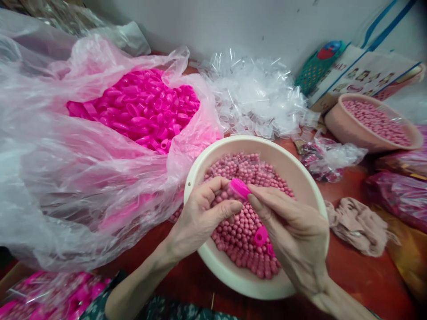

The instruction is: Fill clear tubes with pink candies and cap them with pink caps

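Note:
Over a round cream basin (313, 186), both my hands hold one small bright pink plastic piece (239, 189). My left hand (203, 213) grips its left end between thumb and curled fingers. Something see-through seems to lie at that end, but I cannot make it out against the beads. The thumb and fingertips of my right hand (296, 231) pinch the right end. Below them, pink round beads (240, 231) fill the basin's bottom, with clear packets of beads (240, 164) toward the back. A loose pink piece with a hole (260, 236) rests on the beads near my right hand.
Left of the basin, a big clear plastic bag (100, 178) gapes over many pink pieces (150, 106). Clear plastic sleeves (256, 98) are heaped behind. A second tub (350, 129) of beads and a crumpled cloth (360, 226) are at right. Packed pieces (60, 293) sit lower left.

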{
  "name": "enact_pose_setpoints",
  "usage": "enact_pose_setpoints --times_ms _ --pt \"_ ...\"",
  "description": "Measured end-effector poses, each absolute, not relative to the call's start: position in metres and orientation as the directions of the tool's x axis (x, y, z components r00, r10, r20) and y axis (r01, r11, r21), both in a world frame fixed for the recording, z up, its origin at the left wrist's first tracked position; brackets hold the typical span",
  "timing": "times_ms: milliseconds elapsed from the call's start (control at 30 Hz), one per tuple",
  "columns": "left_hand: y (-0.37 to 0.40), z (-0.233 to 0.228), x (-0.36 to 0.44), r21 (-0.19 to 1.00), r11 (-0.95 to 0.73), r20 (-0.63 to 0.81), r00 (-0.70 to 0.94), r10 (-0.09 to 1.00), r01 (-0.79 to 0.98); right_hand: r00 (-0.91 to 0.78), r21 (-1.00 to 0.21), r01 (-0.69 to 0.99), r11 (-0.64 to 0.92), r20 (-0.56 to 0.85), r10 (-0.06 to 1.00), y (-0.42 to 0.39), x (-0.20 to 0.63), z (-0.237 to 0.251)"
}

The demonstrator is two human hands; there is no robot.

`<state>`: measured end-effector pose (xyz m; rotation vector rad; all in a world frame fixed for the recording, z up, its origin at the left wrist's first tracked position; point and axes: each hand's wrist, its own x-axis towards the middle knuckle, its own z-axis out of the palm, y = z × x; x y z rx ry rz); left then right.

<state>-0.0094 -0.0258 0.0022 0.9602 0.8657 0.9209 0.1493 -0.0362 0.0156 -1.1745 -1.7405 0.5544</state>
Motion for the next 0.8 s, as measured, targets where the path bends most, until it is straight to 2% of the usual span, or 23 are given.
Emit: enact_pose_setpoints --times_ms 167,367,500,600,667,733,800 --pt "-0.028 0.003 -0.012 0.975 0.168 -0.111 0.334 0.936 -0.147 -0.074 -0.765 0.480 0.430 0.454 0.888 -0.037 0.138 0.018" --pt "-0.031 0.001 -0.014 0.982 0.155 -0.113 0.328 0.938 -0.106 -0.201 -0.535 0.594 0.601 0.625 0.754 -0.048 0.141 0.002" --pt "-0.032 0.001 -0.012 0.973 0.168 -0.117 0.290 0.950 -0.158 -0.274 -0.556 0.593 0.582 0.540 0.796 -0.048 0.143 -0.002" --pt "-0.033 0.001 -0.011 0.962 0.193 -0.134 0.283 0.950 -0.191 -0.273 -0.625 0.595 0.506 0.435 0.858 -0.048 0.141 -0.001" --pt "-0.034 0.001 -0.010 0.962 0.191 -0.131 0.281 0.951 -0.198 -0.275 -0.628 0.606 0.487 0.409 0.870 -0.047 0.139 0.000" --pt "-0.034 0.001 -0.010 0.965 0.182 -0.130 0.258 0.957 -0.190 -0.312 -0.555 0.656 0.512 0.418 0.853 -0.047 0.137 -0.001" --pt "-0.035 0.000 -0.011 0.969 0.185 -0.141 0.249 0.958 -0.163 -0.372 -0.418 0.724 0.548 0.432 0.821 -0.046 0.136 -0.001"
